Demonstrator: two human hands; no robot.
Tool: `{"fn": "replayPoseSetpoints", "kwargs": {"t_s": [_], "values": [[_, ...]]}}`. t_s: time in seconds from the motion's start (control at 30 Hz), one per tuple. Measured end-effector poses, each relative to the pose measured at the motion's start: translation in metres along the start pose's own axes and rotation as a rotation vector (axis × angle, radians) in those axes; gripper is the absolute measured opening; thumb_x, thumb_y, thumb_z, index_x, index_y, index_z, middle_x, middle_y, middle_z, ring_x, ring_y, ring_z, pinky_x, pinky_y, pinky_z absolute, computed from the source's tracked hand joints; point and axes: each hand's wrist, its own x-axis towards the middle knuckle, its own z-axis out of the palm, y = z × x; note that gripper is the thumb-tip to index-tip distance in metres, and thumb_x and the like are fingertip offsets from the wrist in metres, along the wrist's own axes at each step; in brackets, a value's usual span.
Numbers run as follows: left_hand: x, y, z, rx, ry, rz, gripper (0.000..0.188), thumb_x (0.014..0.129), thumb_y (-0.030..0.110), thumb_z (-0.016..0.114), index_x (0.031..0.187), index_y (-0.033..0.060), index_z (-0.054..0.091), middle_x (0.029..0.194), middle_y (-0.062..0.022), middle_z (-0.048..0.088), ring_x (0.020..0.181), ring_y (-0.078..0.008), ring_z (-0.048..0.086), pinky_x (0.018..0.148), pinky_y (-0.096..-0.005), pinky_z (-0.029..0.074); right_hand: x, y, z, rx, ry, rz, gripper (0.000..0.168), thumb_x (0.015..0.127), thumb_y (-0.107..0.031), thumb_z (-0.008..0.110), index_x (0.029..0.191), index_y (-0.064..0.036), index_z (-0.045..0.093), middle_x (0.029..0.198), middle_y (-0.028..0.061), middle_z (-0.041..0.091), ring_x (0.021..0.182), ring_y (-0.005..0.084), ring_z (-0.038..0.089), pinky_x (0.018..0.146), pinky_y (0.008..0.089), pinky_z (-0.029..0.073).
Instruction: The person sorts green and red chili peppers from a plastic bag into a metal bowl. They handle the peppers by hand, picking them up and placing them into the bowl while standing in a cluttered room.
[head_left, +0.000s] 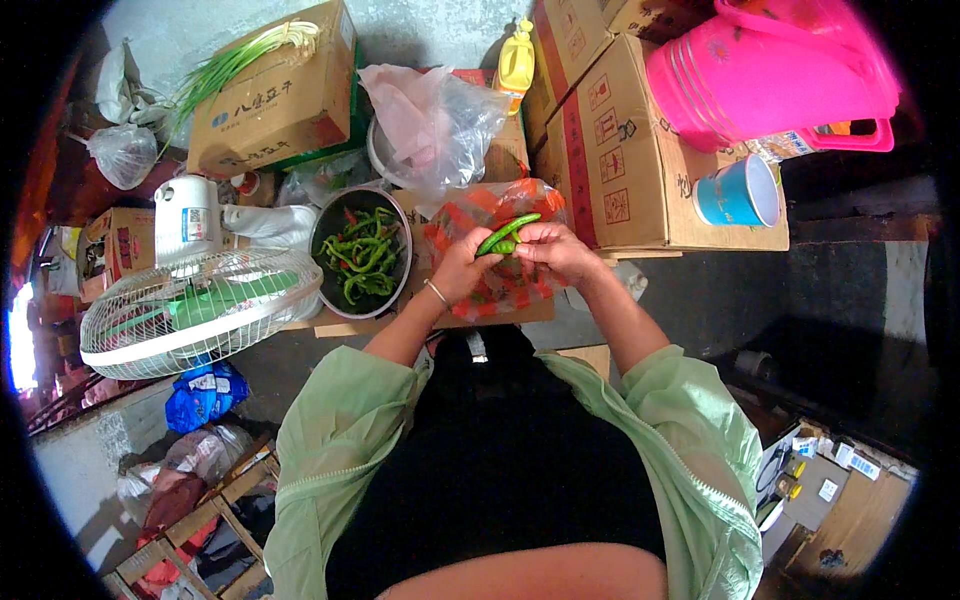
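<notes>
My left hand (460, 268) holds a green chili pepper (511, 231) over an orange-red and clear striped plastic bag (465, 296). The fingers of my right hand (559, 253) are closed at the pepper's right side, by what looks like its stem. A second green piece shows just below, between the two hands; whether it is a separate pepper I cannot tell. Left of my hands stands a metal bowl (409, 259) of green chili peppers (364, 259), with a few red ones among them. The bag's contents are mostly hidden.
A white electric fan (187, 217) stands left of the bowl. Behind are a plastic-bag-covered bowl (379, 154), a yellow bottle (516, 64), and a carton (262, 112) topped with scallions (247, 56). Stacked cartons (622, 150) at right carry a pink jug (757, 71) and blue paper cup (731, 195).
</notes>
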Motion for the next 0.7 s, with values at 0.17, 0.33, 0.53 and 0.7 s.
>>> {"fn": "replayPoseSetpoints", "kwargs": {"t_s": [0.17, 0.33, 0.53, 0.7], "values": [[-0.006, -0.003, 0.002, -0.724, -0.064, -0.144, 0.023, 0.086, 0.017, 0.054, 0.105, 0.0051, 0.049, 0.092, -0.0019, 0.054, 0.087, -0.0134, 0.05, 0.08, -0.0291, 0.041, 0.002, 0.0, 0.006, 0.349, -0.151, -0.168, 0.016, 0.083, -0.019, 0.059, 0.089, -0.004, 0.058, 0.06, -0.0034, 0.048, 0.05, 0.0053, 0.039, 0.048, 0.019, 0.028], [-0.013, 0.004, -0.014, -0.92, 0.039, -0.142, 0.03, 0.087, 0.025, 0.054, 0.109, 0.0046, 0.048, 0.104, -0.0085, 0.055, 0.099, -0.0204, 0.051, 0.091, -0.0343, 0.037, -0.005, -0.013, -0.001, 0.323, -0.1, -0.11, 0.019, 0.082, -0.021, 0.06, 0.091, -0.004, 0.058, 0.061, -0.0022, 0.049, 0.048, 0.0049, 0.035, 0.045, 0.0193, 0.025], [-0.004, 0.04, -0.002, -1.292, -0.05, -0.036, 0.03, 0.088, 0.027, 0.051, 0.109, 0.005, 0.048, 0.122, -0.0241, 0.047, 0.119, -0.0322, 0.041, 0.103, -0.0449, 0.027, -0.003, -0.011, 0.017, -0.134, -0.147, -0.1, 0.012, 0.085, -0.015, 0.058, 0.091, -0.005, 0.061, 0.068, -0.0011, 0.055, 0.052, 0.0058, 0.043, 0.048, 0.0199, 0.033], [-0.006, 0.025, -0.003, -1.09, 0.13, -0.091, 0.026, 0.09, 0.015, 0.044, 0.113, 0.0029, 0.042, 0.104, -0.0174, 0.056, 0.103, -0.0295, 0.052, 0.093, -0.043, 0.039, 0.005, 0.005, 0.025, -0.615, -0.159, -0.234, 0.02, 0.086, -0.006, 0.053, 0.104, -0.008, 0.061, 0.071, -0.0013, 0.057, 0.06, 0.0077, 0.052, 0.056, 0.0243, 0.045]]}}
